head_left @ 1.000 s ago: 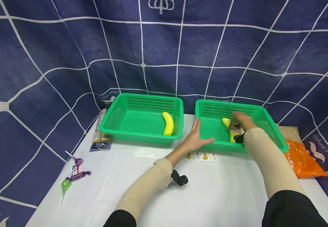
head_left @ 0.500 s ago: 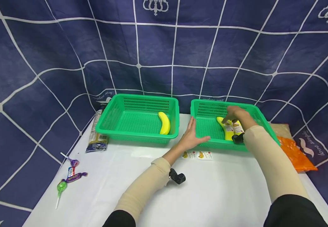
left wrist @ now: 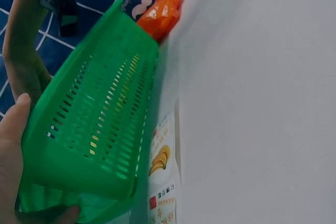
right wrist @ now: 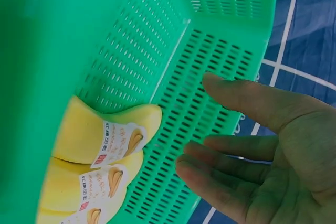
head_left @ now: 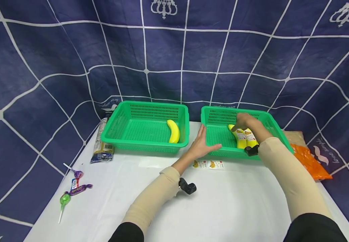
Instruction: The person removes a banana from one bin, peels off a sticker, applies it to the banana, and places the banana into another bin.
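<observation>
My right hand (head_left: 244, 121) hovers inside the right green basket (head_left: 215, 117), over yellow bananas (head_left: 241, 144) that carry white labels with banana pictures. In the right wrist view its thumb and fingers are apart, with nothing between them, and the labelled bananas (right wrist: 123, 136) lie side by side left of the fingertips. My left hand (head_left: 201, 147) is spread at the same basket's near left corner, fingers along the left side and thumb at the front rim. The left wrist view has that thumb (left wrist: 16, 118) against the green wall.
A second green basket (head_left: 147, 147) to the left contains one banana (head_left: 173, 131). A strip of banana labels (head_left: 208, 164) lies before the right basket. Lollipops and wrapped sweets (head_left: 77, 190), a dark packet (head_left: 102, 144) and an orange bag (head_left: 310, 163) lie at the sides.
My right hand has come off the labelled bananas and moved slightly up and left, uncovering more of them. The left hand keeps its place at the basket corner. The head view has shifted slightly.
</observation>
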Motion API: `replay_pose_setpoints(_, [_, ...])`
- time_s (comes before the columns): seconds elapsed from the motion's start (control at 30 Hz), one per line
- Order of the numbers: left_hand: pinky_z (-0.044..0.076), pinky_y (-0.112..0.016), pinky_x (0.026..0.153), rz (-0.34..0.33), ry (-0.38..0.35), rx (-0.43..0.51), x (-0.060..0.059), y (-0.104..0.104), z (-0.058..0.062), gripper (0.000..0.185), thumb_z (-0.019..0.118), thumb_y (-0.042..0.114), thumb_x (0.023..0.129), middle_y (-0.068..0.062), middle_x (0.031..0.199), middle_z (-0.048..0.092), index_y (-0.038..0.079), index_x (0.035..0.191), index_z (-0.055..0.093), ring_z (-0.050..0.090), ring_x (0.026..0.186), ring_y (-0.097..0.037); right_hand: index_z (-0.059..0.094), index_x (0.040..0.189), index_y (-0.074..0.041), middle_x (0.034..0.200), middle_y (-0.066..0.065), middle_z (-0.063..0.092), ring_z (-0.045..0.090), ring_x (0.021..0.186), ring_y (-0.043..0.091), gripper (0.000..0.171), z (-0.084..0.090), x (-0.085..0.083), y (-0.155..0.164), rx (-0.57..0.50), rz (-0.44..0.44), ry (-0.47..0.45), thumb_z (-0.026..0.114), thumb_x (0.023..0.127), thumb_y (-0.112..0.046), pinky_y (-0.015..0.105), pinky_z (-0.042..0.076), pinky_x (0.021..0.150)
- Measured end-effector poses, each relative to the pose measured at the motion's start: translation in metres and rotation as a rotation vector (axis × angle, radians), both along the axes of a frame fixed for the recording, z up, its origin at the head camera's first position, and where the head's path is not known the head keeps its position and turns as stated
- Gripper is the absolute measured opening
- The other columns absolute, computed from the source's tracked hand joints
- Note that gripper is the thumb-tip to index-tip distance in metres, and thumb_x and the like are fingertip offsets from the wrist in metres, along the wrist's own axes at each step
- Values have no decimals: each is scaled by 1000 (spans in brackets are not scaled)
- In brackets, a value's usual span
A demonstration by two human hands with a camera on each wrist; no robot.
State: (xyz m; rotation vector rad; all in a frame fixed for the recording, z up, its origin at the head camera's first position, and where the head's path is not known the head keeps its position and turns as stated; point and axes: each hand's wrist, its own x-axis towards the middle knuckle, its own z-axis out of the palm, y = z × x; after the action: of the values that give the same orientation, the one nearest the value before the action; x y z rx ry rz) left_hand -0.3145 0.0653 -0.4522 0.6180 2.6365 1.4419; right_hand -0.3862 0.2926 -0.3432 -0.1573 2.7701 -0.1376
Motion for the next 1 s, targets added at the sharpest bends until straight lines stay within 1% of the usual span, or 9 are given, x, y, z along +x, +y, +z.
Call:
replay_pose_setpoints(0.2, [35,-51,115,62,86,-122,14,-9,11,115,68,66,78,-6,166,9,13,158,6,28,147,-32,58,77,-5,71,3,51,52,66,18,36,0,7,-1,15,44,46,76,81,-35,28,48,57])
replay_pose_setpoints(0.37, [32,-49,118,-43,166,-245,41,-29,23,111,67,63,80,-12,164,18,7,157,11,28,148,-31,53,68,-9,64,-2,42,45,60,15,35,4,17,-2,-4,55,56,76,82,-33,28,45,56])
replay_pose_setpoints(0.53, [29,-45,120,-143,250,-405,72,-55,27,105,64,65,82,-8,164,17,8,157,16,23,150,-26,66,85,0,85,12,64,50,68,18,35,8,27,-3,-6,81,101,77,81,-32,30,47,61])
replay_pose_setpoints(0.63, [29,-47,120,-161,280,-468,86,-70,27,104,63,65,82,-6,165,16,10,157,17,20,151,-25,63,78,-2,77,9,60,45,64,16,34,10,32,-4,-3,93,113,77,81,-33,29,43,59])
replay_pose_setpoints(0.7, [31,-49,119,-153,290,-499,93,-81,27,104,63,66,82,-5,165,14,12,157,16,19,152,-25,55,71,-6,67,3,47,39,61,15,37,10,35,-4,2,97,117,77,80,-33,29,39,58])
replay_pose_setpoints(0.77, [32,-51,117,-135,291,-510,97,-91,27,104,62,67,82,-4,165,14,13,158,15,19,152,-26,57,71,-4,66,3,47,44,62,17,37,10,39,-4,1,101,128,78,80,-33,32,43,60])
replay_pose_setpoints(0.87, [33,-54,116,-91,292,-521,101,-108,27,105,62,69,81,-2,165,13,16,158,15,20,151,-26,66,95,8,90,20,66,61,85,35,44,11,45,-6,-2,98,135,78,81,-32,44,54,76])
replay_pose_setpoints(0.93, [33,-56,115,-54,297,-514,102,-121,27,104,63,69,81,-3,165,15,16,158,15,21,151,-28,62,115,11,116,28,64,59,106,44,57,11,49,-8,-3,92,129,77,82,-33,53,53,88])
replay_pose_setpoints(1.0, [31,-57,116,-11,306,-507,101,-136,29,105,63,69,80,-4,165,15,16,158,15,21,151,-30,57,123,14,125,31,59,58,111,46,64,10,52,-10,-7,90,113,76,83,-33,55,51,92])
